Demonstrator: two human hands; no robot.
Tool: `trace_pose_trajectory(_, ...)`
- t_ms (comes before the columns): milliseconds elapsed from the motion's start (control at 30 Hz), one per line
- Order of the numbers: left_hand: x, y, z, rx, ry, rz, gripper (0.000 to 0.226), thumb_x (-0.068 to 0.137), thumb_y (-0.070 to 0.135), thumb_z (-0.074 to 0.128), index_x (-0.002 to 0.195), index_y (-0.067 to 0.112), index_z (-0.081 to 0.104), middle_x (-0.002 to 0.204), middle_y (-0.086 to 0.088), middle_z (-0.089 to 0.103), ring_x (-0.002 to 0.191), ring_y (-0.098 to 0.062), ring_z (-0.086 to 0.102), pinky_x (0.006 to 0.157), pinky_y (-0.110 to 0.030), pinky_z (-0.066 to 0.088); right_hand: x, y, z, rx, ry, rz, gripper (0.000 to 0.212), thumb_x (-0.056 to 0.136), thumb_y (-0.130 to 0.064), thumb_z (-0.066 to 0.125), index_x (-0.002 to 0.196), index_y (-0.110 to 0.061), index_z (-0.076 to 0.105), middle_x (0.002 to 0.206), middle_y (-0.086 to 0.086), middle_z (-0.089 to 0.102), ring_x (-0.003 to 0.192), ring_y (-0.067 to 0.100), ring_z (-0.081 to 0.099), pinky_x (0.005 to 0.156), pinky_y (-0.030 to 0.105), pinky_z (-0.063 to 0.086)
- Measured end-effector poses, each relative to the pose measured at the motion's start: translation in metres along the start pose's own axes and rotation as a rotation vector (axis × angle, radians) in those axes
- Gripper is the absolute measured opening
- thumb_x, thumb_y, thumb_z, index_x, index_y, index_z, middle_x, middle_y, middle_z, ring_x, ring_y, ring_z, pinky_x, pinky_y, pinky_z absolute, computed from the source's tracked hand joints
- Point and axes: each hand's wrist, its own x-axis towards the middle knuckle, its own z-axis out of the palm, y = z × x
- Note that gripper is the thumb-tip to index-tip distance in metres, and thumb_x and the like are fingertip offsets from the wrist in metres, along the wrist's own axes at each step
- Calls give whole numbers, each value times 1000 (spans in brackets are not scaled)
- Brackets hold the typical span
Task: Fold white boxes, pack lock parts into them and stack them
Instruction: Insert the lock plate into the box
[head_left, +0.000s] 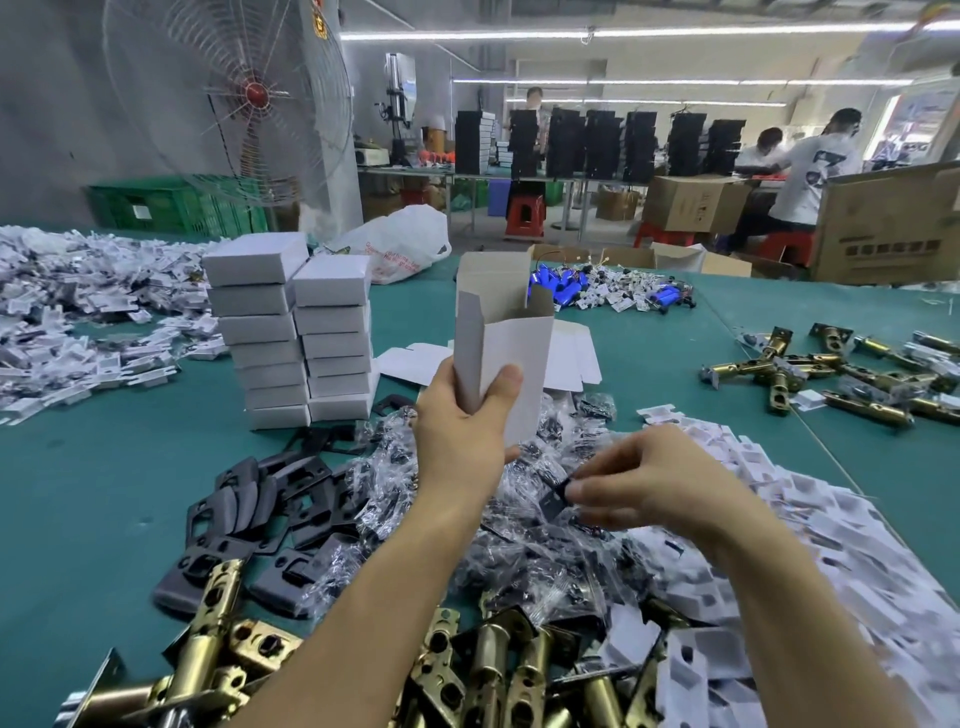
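Observation:
My left hand (462, 421) grips a white box (506, 338) upright above the table, its top flaps open. My right hand (654, 480) pinches a small black lock part in a clear bag (556, 496), low over a heap of bagged black parts (519, 551). Two stacks of closed white boxes (296, 332) stand to the left. Flat unfolded box blanks (415, 364) lie behind the held box. Brass latch bolts (483, 670) lie along the near edge, and black strike plates (254, 514) spread at the left.
The table has a green cover (93, 493). White plastic inserts are heaped at far left (67, 312) and at right (810, 545). More brass latches (831, 374) lie far right. Blue batteries with wires (571, 288) lie at the back. A large fan (234, 98) and seated workers (800, 171) are beyond.

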Motion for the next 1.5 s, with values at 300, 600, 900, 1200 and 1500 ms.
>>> trace_pose_trajectory(300, -1, 2, 0, -43, -9, -18, 11, 94, 33, 68, 96, 40, 59, 85, 24, 71, 83, 0, 69, 57, -28, 59, 3, 4, 6, -494, 116, -171, 14, 70, -15, 86, 68, -24, 75, 61, -5, 72, 51, 2, 64, 52, 17, 50)
trace_pose_trajectory(600, -3, 7, 2, -109, -61, 24, 10, 94, 31, 67, 100, 34, 60, 87, 23, 72, 80, -1, 71, 58, -28, 60, 5, 2, 1, -536, 360, -384, 11, 73, -21, 86, 77, -28, 79, 62, -16, 62, 61, -1, 57, 54, 15, 41)
trace_pose_trajectory(900, -1, 1, -3, -11, -77, -2, 14, 94, 30, 69, 95, 40, 61, 88, 23, 70, 82, -2, 68, 64, -29, 62, -31, -31, -23, -40, 753, -703, 16, 88, -16, 71, 85, -30, 62, 78, -9, 67, 66, 11, 66, 62, 30, 56)
trace_pose_trajectory(1200, -7, 6, -3, 35, -457, -147, 29, 89, 13, 74, 100, 40, 70, 103, 7, 73, 103, -22, 69, 81, -44, 62, -53, -48, -22, -256, 717, -947, 30, 89, -13, 67, 113, -31, 66, 98, -16, 70, 78, 1, 69, 67, 16, 55)
trace_pose_trajectory(1500, -8, 4, -1, 14, -623, -108, 41, 77, 20, 77, 113, 37, 70, 111, 2, 72, 105, -21, 70, 84, -47, 61, -54, -48, -17, -526, 660, -870, 25, 82, -7, 72, 98, -26, 78, 82, -1, 72, 74, 18, 65, 69, 37, 54)
